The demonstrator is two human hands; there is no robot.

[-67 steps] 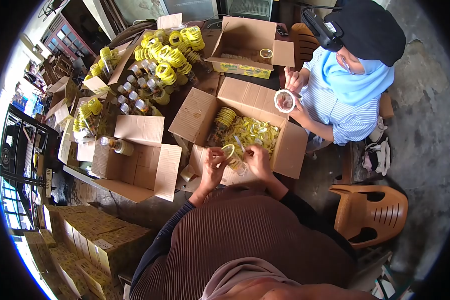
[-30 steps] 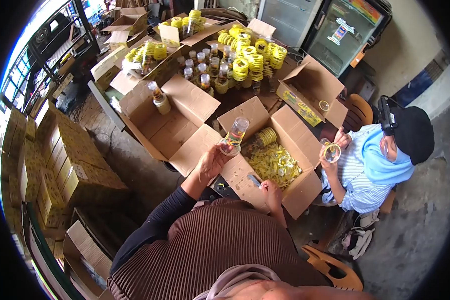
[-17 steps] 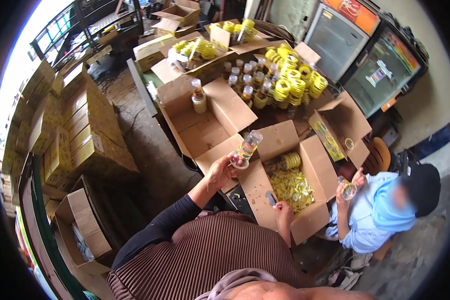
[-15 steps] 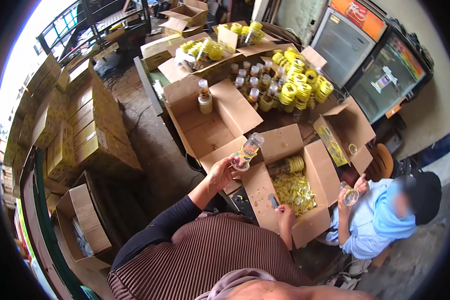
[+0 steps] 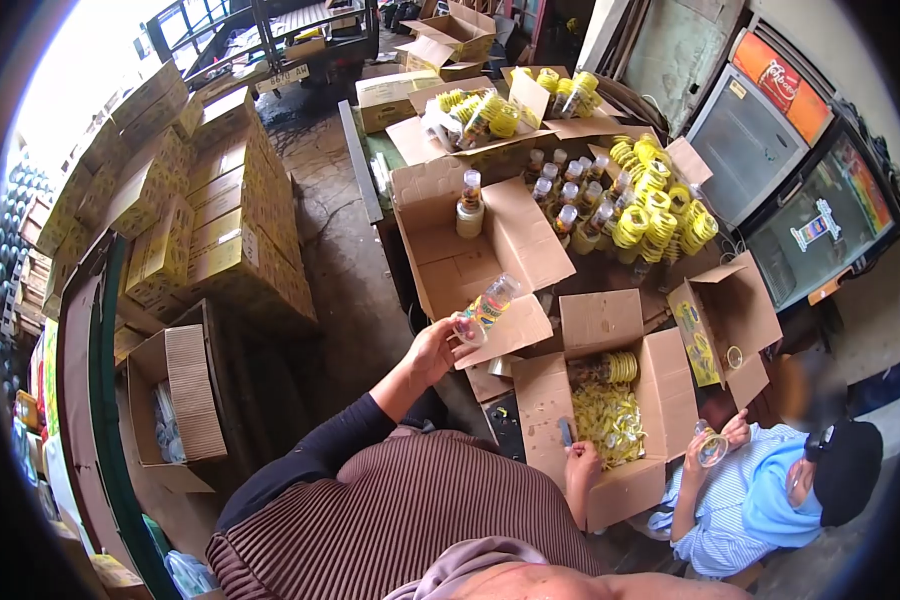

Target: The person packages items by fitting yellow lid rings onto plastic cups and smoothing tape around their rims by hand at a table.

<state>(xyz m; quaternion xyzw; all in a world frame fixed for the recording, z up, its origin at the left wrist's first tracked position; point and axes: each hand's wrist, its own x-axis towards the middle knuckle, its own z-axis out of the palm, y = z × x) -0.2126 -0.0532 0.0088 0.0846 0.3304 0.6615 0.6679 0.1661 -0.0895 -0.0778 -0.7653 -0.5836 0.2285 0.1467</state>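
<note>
My left hand [image 5: 432,350] is closed round the lower end of a clear plastic jar [image 5: 489,307] with a colourful printed label, held tilted above the box flaps. My right hand [image 5: 583,464] is closed on a small grey flat tool [image 5: 566,432]; its exact kind is too small to tell. That hand is at the near left edge of an open cardboard box [image 5: 667,385]. Inside the box lies a heap of yellow strips [image 5: 610,420], with a stack of yellow-rimmed clear items [image 5: 620,367] at the far side.
Another open box [image 5: 425,262] holds a labelled jar [image 5: 470,205]. Several jars [image 5: 573,190] and yellow ringed stacks [image 5: 660,200] stand behind it. At right, a person in a blue striped sleeve [image 5: 725,500] holds a clear container [image 5: 712,449]. Stacked cartons [image 5: 240,220] fill the left.
The view has shifted, so the surroundings appear further right and lower. My left hand still holds the jar and my right hand the grey tool, both in much the same pose.
</note>
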